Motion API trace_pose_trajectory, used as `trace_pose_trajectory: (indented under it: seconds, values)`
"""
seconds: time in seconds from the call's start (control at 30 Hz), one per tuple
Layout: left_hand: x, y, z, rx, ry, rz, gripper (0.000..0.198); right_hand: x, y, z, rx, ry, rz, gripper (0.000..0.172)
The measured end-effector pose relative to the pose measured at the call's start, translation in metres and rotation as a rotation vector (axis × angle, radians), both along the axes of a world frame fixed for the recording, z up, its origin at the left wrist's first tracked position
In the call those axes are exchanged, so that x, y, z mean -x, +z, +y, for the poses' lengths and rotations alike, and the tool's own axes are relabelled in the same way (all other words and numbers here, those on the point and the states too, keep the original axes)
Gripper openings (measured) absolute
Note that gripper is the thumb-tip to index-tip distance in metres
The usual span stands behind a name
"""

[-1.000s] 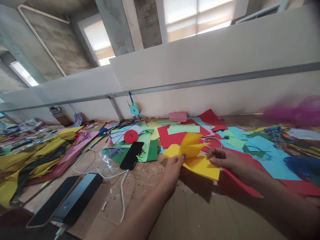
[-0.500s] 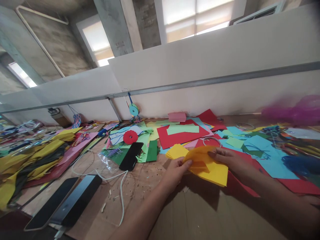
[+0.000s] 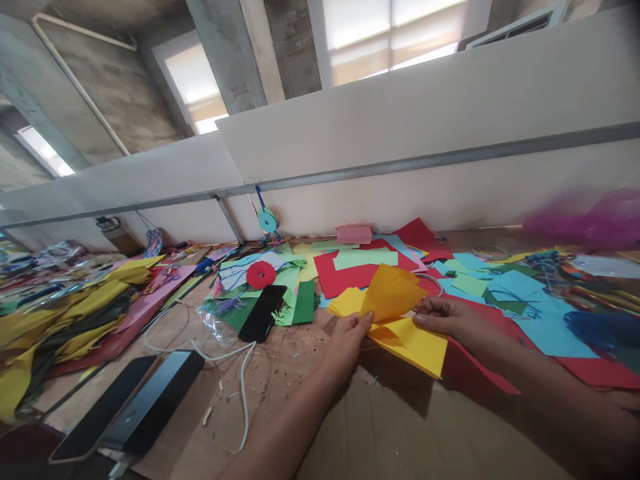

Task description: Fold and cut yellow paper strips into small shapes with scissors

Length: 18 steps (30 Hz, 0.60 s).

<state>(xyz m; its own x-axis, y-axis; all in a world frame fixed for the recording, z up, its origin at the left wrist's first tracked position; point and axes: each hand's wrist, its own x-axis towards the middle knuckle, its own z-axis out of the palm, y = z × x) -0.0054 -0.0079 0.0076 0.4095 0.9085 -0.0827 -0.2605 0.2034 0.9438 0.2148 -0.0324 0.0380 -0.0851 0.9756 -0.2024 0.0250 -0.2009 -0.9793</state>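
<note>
A stack of yellow paper (image 3: pixel 410 347) is held up over the front of the table in both hands. My left hand (image 3: pixel 350 340) pinches its left side, thumb on top. One yellow sheet (image 3: pixel 390 293) stands raised and bent back from the others. My right hand (image 3: pixel 443 319) has its fingers closed at the right edge of the lower sheets. Behind my left hand, more yellow paper edges (image 3: pixel 347 302) fan out. Red paper (image 3: pixel 475 367) lies under my right forearm, and a metal ring (image 3: pixel 434 283) shows partly behind the raised sheet.
A black phone (image 3: pixel 263 313) lies left of my hands, near a white cable (image 3: pixel 243 380). Another phone (image 3: pixel 105 407) and a power bank (image 3: pixel 155 400) sit at front left. Blue paper (image 3: pixel 555 327) and blue yarn (image 3: pixel 600 333) lie right. A white partition (image 3: pixel 425 193) stands behind.
The upper yellow sheet has flipped up and leftward, uncovering the sheets beneath. My right hand has moved slightly down to the lower sheets' edge. The stack has shifted a little left.
</note>
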Motion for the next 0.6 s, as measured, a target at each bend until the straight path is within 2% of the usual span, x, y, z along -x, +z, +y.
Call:
trace_pose_trajectory:
  seconds: [0.2, 0.3, 0.4, 0.5, 0.6]
  values:
    - [-0.0005, 0.0040, -0.0025, -0.068, -0.090, 0.016, 0.045, 0.0048, 0.0080, -0.0035, 0.060, -0.043, 0.102, 0.039]
    - [-0.0014, 0.0023, -0.0004, -0.013, -0.024, -0.008, 0.047, 0.0027, 0.0050, -0.0025, 0.048, -0.018, 0.104, 0.038]
    - [-0.0006, -0.0009, 0.0027, 0.029, 0.052, -0.028, 0.050, -0.0003, 0.0007, -0.0015, 0.009, 0.068, 0.095, 0.036]
    - [0.0009, -0.0039, 0.0046, 0.036, 0.027, -0.048, 0.050, -0.0010, -0.0015, -0.0015, -0.014, 0.114, 0.043, 0.037]
    - [0.0012, -0.0043, 0.0040, 0.020, 0.009, -0.037, 0.049, 0.0005, -0.0009, -0.0019, -0.011, 0.087, -0.008, 0.033]
